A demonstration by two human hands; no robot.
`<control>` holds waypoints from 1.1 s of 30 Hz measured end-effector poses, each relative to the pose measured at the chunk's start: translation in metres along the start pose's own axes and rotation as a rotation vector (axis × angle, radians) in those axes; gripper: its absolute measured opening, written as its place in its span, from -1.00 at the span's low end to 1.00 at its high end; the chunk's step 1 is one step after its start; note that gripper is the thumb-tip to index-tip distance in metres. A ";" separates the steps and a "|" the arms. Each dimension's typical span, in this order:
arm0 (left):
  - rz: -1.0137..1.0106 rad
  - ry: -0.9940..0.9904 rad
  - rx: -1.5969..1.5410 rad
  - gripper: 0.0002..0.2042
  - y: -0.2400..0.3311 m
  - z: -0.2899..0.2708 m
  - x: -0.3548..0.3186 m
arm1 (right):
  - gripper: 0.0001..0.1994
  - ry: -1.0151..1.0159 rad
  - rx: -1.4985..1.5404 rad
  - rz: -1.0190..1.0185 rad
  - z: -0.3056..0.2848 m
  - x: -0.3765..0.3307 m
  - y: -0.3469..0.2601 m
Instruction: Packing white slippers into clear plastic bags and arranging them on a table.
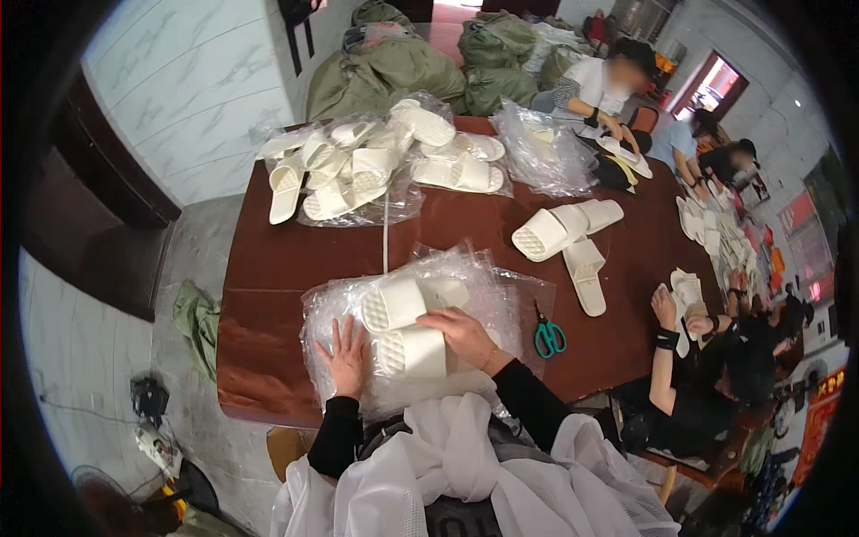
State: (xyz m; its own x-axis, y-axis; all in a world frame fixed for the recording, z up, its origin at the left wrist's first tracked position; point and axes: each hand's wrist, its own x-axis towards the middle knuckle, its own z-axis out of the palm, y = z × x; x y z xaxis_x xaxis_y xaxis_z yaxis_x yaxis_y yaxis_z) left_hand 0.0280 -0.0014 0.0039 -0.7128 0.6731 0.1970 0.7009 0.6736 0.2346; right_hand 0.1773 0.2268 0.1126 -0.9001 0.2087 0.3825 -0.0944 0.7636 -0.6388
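Note:
Two cream slippers lie side by side in front of me, the farther slipper and the nearer slipper. Beneath them is a stack of clear plastic bags. My left hand rests flat on the plastic, fingers spread, just left of the nearer slipper. My right hand grips the nearer slipper at its strap opening, its fingertips between the pair; the thumb is hidden. To the right of the bags lie teal-handled scissors.
Loose slippers lie right of centre on the brown table. A pile of bagged slippers and crumpled plastic bags cover its far side. Co-workers handle slippers at the far and right edges. Green sacks stand behind.

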 end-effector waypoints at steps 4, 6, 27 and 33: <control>0.022 0.019 -0.052 -0.57 0.000 -0.001 0.002 | -0.75 -0.145 0.031 0.221 0.002 -0.027 0.028; 0.021 -0.019 -0.088 -0.57 -0.003 -0.006 0.002 | -0.74 -0.036 -0.066 0.193 -0.009 -0.033 0.025; 0.573 0.091 -0.381 -0.83 0.107 -0.058 0.099 | -0.41 0.040 -0.687 0.897 -0.075 -0.173 0.112; 0.644 -0.129 -0.027 -0.83 0.112 -0.002 0.125 | -0.40 0.021 -0.693 0.927 -0.080 -0.186 0.111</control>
State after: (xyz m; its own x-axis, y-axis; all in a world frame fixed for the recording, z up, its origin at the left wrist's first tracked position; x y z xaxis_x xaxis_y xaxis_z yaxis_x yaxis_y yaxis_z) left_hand 0.0174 0.1574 0.0570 -0.1410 0.9716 0.1903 0.9843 0.1169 0.1321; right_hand 0.3686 0.3216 0.0237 -0.4937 0.8692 -0.0259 0.8577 0.4818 -0.1799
